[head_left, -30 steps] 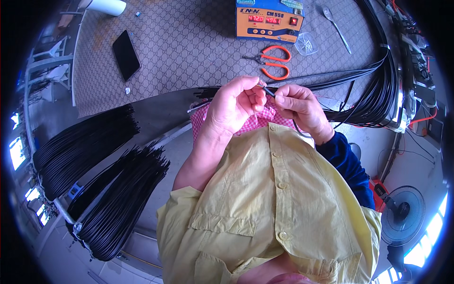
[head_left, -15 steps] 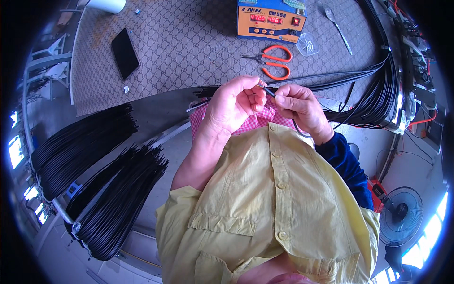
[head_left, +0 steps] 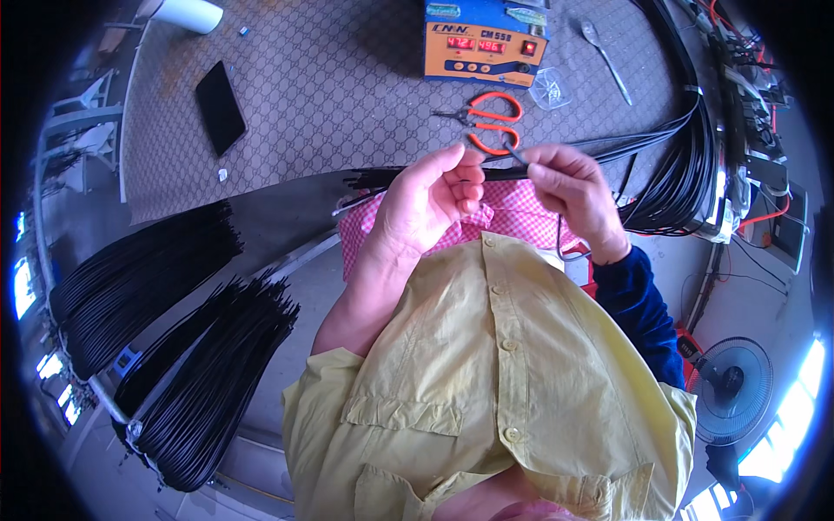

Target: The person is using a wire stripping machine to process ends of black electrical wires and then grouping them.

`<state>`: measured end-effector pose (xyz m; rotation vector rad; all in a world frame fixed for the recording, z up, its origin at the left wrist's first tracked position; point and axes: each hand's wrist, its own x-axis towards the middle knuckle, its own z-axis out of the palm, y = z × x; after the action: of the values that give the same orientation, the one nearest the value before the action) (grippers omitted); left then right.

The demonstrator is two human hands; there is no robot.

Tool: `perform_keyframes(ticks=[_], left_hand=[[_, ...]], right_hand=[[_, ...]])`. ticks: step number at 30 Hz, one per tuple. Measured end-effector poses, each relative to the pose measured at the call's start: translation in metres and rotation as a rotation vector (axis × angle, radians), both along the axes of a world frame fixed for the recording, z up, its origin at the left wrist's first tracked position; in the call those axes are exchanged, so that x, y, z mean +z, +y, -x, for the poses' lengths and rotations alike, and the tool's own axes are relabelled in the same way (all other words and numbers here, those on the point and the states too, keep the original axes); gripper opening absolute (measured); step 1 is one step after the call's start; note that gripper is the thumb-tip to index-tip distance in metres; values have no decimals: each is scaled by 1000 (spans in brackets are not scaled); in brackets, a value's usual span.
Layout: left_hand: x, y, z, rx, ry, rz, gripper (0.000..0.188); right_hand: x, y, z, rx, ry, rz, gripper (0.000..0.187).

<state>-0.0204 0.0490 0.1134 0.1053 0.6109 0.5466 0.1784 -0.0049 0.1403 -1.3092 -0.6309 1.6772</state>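
- Handling a cable, pinched by the right hand, seems underway, upper centre.
- Left hand half-curled; grip cannot be told.
- Steady pinch probably needed next.

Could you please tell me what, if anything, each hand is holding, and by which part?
The right hand holds a black cable near one end; whether the left hand holds anything is unclear.

A head-worn, wide fisheye camera looked steeply downward at close range over its wearer's yellow shirt, taking in the patterned tabletop beyond.
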Motion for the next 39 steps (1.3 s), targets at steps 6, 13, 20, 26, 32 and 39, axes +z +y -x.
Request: perform_keyframes(ticks=[6,13,20,26,32,39], left_hand=[[-11,-9,-2,25,127,-3,18],[-21,-16,0,55,143,-35,16],[-26,-19,4,62,165,-22,16],[-27,-19,4,59,174,-27,15],[-29,-22,1,40,187,-22,15],[-32,-23,4,42,196,-22,16]], right_hand=[[1,34,-70,157,-1317,-378,12],[-15,72,-91,490,-1768,-430,13],[-14,88,-83,644,-1912,-335,13],[-2,92,-82,720,-1912,-369,11],[-10,99,-90,811,-1961,-505,10],[0,101,-93,819,-1923,-493,8]])
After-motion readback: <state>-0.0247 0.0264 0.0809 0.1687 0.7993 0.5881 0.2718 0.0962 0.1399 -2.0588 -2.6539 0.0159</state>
